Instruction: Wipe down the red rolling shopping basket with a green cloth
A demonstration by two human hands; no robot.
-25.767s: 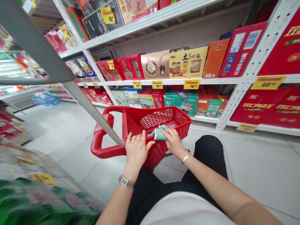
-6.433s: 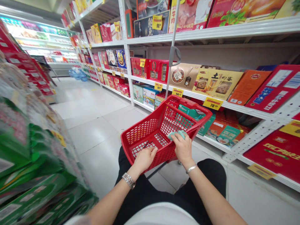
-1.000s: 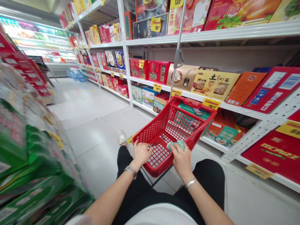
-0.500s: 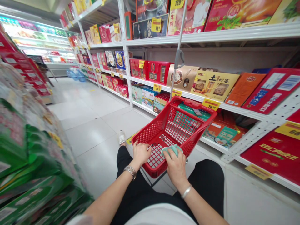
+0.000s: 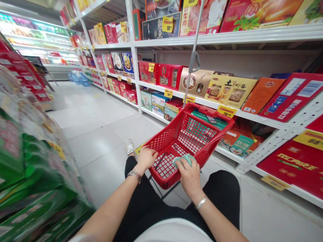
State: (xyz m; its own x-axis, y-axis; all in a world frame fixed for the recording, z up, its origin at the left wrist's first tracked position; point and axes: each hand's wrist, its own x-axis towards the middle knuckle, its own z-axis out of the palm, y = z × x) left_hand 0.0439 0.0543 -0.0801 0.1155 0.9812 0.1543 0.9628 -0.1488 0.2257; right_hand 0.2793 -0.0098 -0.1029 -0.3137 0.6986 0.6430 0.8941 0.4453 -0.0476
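As the hands sit apart at the near end of the red plastic shopping basket (image 5: pixel 166 136), the left hand (image 5: pixel 147 159) lies over its left rim, grip unclear, and the right hand (image 5: pixel 189 179) presses a pale green cloth (image 5: pixel 183 160) onto its right rim. The basket's long axis runs forward, tilted, toward the white metal shelving (image 5: pixel 135 67) beyond it; the right hand is nearer the cloth.

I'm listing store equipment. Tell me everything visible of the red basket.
The red plastic basket has latticed walls and floor and a solid rim. It tilts before the person's lap, a metal rod rising from its far end. The left hand rests on it; the right hand presses a teal cloth against it.
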